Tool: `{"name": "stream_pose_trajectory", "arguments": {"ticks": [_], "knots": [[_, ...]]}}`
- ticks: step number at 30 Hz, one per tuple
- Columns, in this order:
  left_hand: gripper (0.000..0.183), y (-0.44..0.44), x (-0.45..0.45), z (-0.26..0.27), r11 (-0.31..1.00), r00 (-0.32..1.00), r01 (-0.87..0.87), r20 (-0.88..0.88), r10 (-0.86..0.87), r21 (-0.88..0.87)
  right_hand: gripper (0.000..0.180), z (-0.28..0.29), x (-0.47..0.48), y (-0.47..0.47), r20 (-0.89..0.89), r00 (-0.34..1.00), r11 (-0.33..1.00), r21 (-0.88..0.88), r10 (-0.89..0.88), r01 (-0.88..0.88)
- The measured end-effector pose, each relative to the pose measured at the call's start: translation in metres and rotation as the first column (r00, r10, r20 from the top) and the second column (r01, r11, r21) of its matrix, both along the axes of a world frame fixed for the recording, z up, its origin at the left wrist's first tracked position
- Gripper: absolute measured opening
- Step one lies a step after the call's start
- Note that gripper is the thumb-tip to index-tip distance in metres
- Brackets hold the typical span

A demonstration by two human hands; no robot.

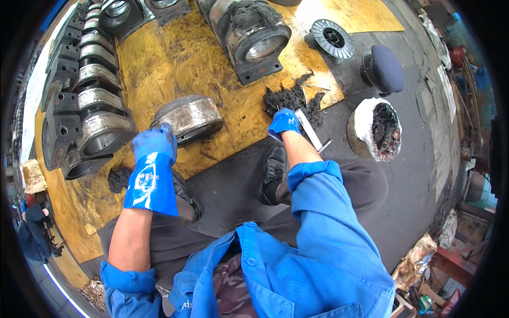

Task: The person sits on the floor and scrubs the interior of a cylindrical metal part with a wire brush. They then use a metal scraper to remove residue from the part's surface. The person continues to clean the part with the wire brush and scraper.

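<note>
My left hand (154, 143), in a blue rubber glove, rests on the left end of a thick metal ring-shaped part (191, 117) that lies on the yellow, oil-stained sheet (234, 145). Its fingers are bent over the part's edge. My right hand (285, 122), in a matching glove, is at a heap of dark metal shavings or steel wool (288, 99); what its fingers hold is hidden. Beside it lie a white flat bar (309, 129) and a bent metal rod (316, 86). A small dark fibrous clump (119, 179) lies left of my left glove.
Rows of metal bearing housings (99, 95) stand at the left. Another housing (260, 49) with dark fibres on top is ahead. To the right are an empty wire spool (332, 38), a round padded stool (385, 68) and a white-lined bucket (364, 127) of dark debris.
</note>
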State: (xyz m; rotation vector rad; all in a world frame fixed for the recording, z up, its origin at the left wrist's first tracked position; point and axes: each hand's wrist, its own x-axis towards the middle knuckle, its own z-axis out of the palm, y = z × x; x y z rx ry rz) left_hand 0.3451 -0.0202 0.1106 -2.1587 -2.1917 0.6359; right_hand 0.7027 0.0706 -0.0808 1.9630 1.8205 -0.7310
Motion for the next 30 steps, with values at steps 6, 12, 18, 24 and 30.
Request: {"name": "stream_pose_trajectory", "arguments": {"ticks": [6,12,18,24,30], "knots": [[0.029,0.005,0.006,0.0,0.999,0.997,-0.029,-0.066,0.027,-0.019,0.034,-0.037,-0.002,-0.013,-0.111,0.994,0.992,0.123,0.015,-0.001],[0.029,-0.005,0.001,0.008,1.0,0.999,0.003,-0.04,-0.002,0.018,0.046,-0.022,-0.05,-0.013,-0.672,0.104,0.631,-0.616,-0.733,0.472],[0.028,-0.005,0.004,0.002,0.998,0.999,0.032,-0.001,-0.032,0.061,0.047,-0.063,-0.002,0.008,-0.399,-0.475,0.301,-0.914,-0.784,0.272],[0.027,-0.004,0.009,0.003,0.997,0.999,0.041,-0.007,-0.041,0.062,0.053,-0.106,0.04,0.004,-0.396,-0.525,0.21,-0.901,-0.753,0.379],[0.027,-0.004,0.006,0.005,0.998,1.0,0.016,0.015,-0.017,0.052,0.05,-0.112,0.055,-0.001,-0.432,-0.578,0.119,-0.858,-0.692,0.499]]}}
